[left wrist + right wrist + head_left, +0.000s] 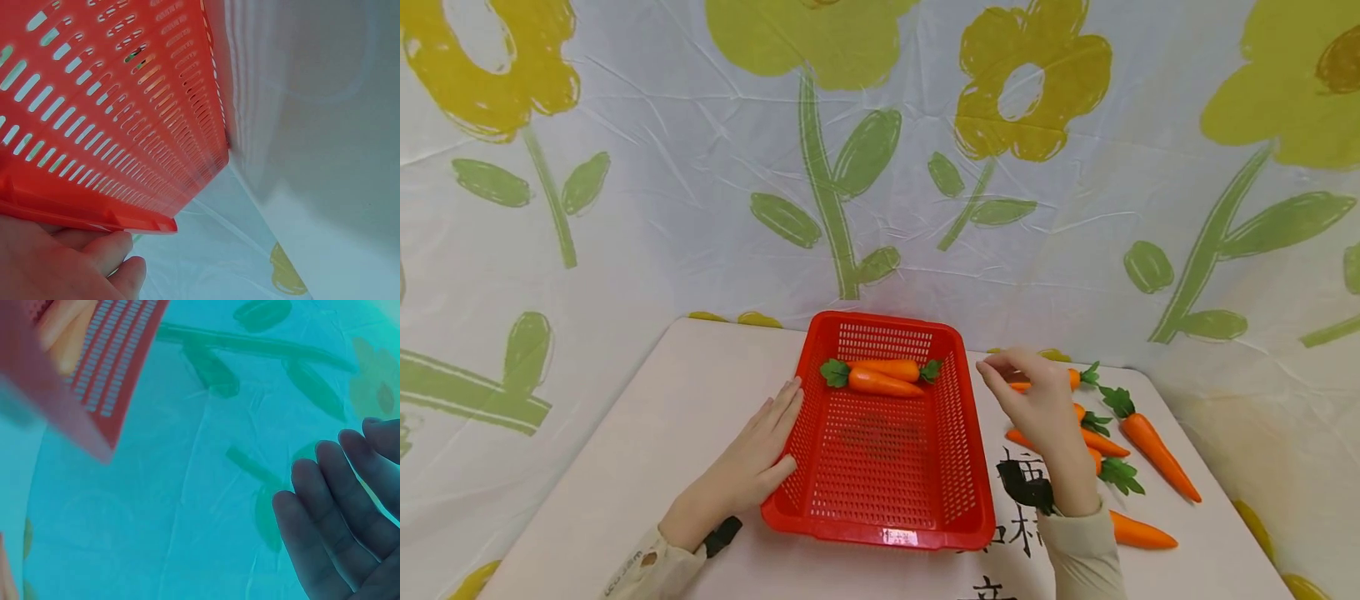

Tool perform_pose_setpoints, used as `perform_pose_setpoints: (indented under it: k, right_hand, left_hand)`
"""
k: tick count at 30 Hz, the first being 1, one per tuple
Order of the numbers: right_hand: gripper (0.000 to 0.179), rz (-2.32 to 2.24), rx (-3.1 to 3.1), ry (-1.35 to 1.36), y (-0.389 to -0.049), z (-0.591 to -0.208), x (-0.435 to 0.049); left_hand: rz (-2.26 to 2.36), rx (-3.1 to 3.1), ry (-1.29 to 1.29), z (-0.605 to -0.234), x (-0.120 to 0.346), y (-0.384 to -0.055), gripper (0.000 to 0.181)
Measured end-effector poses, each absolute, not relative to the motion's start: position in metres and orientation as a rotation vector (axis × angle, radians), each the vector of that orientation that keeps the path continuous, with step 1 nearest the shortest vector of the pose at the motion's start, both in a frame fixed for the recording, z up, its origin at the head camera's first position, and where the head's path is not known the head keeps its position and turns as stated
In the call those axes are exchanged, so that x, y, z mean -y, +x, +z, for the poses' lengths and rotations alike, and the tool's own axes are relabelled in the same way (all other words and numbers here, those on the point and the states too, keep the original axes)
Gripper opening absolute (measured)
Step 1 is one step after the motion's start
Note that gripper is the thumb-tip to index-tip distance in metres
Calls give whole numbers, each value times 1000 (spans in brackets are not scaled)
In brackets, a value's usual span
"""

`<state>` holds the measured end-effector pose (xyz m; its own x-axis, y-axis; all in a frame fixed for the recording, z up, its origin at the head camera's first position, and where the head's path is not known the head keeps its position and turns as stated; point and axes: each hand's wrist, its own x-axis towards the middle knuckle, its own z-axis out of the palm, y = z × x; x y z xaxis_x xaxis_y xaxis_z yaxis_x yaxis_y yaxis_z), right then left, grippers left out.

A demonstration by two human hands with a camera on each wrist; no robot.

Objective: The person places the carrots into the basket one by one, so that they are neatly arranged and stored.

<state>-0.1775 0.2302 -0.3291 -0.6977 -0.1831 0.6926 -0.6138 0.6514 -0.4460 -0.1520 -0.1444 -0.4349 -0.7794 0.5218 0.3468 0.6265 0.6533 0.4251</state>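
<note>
A red plastic basket (880, 535) with slotted walls stands on the table. Two orange carrots with green tops lie at its far end, one carrot (883, 383) in front of the other carrot (901, 367). My left hand (747, 460) rests along the basket's left rim, fingers extended; in the left wrist view the fingers (103, 247) lie right at the rim's edge. Just beyond the right rim, my right hand (1037, 404) hovers above the loose carrots. It holds nothing, and the right wrist view has its fingers (319, 519) relaxed and apart from the basket.
Several more carrots lie on the right of the table, among them a carrot (1159, 457) near the right edge and another carrot (1138, 531) behind the right sleeve (1082, 542). Black characters mark the white tabletop (677, 408). A flower-printed cloth (700, 192) hangs behind the table.
</note>
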Motion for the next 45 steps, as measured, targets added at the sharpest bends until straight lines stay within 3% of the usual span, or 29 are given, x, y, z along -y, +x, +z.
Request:
perform_pose_setpoints:
  k: [13, 22, 34, 45]
  right_hand:
    - [7, 861, 2547, 244, -154, -361, -328]
    - [17, 844, 2708, 93, -149, -380, -388]
    - [14, 825, 2857, 181, -155, -409, -413]
    - [30, 882, 3010, 51, -162, -419, -421]
  left_hand:
    - [-806, 2693, -931, -435, 142, -151, 76]
    - [-802, 2688, -932, -436, 143, -151, 77]
    - [-821, 2704, -931, -436, 146, -153, 78]
    - [-827, 2724, -919, -435, 145, -154, 77]
